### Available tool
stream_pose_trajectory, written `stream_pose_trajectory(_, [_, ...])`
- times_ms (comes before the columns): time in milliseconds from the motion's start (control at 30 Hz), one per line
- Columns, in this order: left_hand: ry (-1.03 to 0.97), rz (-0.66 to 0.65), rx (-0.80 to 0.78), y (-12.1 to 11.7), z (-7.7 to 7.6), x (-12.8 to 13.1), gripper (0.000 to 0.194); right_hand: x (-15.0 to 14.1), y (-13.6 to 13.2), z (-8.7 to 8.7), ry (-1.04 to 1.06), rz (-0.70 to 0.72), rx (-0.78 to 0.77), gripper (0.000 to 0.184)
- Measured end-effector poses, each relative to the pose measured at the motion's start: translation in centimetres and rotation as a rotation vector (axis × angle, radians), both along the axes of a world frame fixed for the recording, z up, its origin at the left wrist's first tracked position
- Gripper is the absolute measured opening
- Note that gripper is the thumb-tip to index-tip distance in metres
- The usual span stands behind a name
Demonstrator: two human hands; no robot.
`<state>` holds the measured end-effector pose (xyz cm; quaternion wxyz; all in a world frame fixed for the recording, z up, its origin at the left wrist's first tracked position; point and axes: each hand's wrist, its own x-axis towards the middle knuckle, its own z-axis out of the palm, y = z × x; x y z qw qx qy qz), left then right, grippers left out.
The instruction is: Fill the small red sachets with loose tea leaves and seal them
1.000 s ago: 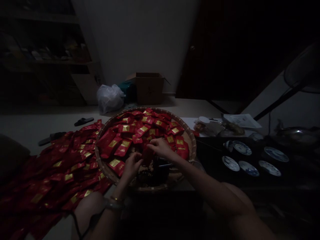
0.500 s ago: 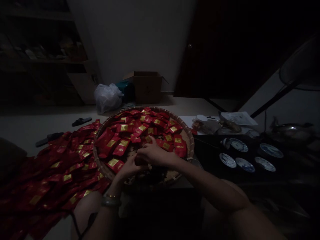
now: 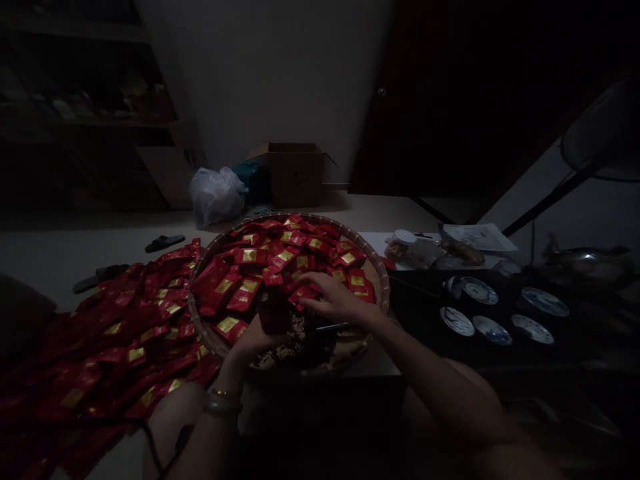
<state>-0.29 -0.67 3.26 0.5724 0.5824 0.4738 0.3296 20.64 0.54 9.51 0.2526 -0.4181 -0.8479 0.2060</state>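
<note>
In the head view a round woven bamboo basket (image 3: 383, 283) holds many red foil packets (image 3: 245, 293) with gold labels. My left hand (image 3: 255, 341) is closed around a dark red packet (image 3: 274, 315) held upright over the basket's near part. My right hand (image 3: 337, 298) hovers just right of it, thumb and fingers apart. A red packet (image 3: 303, 295) shows between those fingers; whether they touch it is unclear. Under my hands lie dark loose leaf-like bits (image 3: 300, 340), probably tea leaves. A thin metal tool (image 3: 333, 327) rests below my right hand.
A large heap of red packets (image 3: 135, 333) spreads over the floor at left, beside slippers (image 3: 165, 243). Small blue-and-white dishes (image 3: 479, 291) sit on a dark surface at right. Behind are a cardboard box (image 3: 296, 177) and a white plastic bag (image 3: 216, 195). The room is dim.
My hands were together, fingers pinched over the near part of the basket. Now my right hand has moved right, away from my left, and its fingers have spread. The left-hand packet and metal tool have come into view.
</note>
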Motion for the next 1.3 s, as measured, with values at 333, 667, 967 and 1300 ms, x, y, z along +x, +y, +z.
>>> stream_pose_trajectory(333, [0.074, -0.048, 0.049, -0.5, 1.4, 0.1, 0.043, 8.8, 1.5, -8.7, -0.555, -0.302, -0.263, 0.047])
stream_pose_trajectory(667, [0.012, -0.147, 0.115, -0.2, 0.4, 0.2, 0.061, 3.5, -0.5, -8.5, -0.479, -0.048, -0.452, 0.100])
stream_pose_trajectory(967, [-0.055, -0.232, 0.080, -0.1, -0.5, 0.3, 0.054, -1.7, -2.1, -9.7, -0.295, 0.076, -0.414, 0.043])
stream_pose_trajectory(1300, [0.017, -0.103, -0.049, 0.1, -0.1, 0.6, 0.034, 0.8, 2.3, 0.0, 0.260, -0.087, -0.316, 0.023])
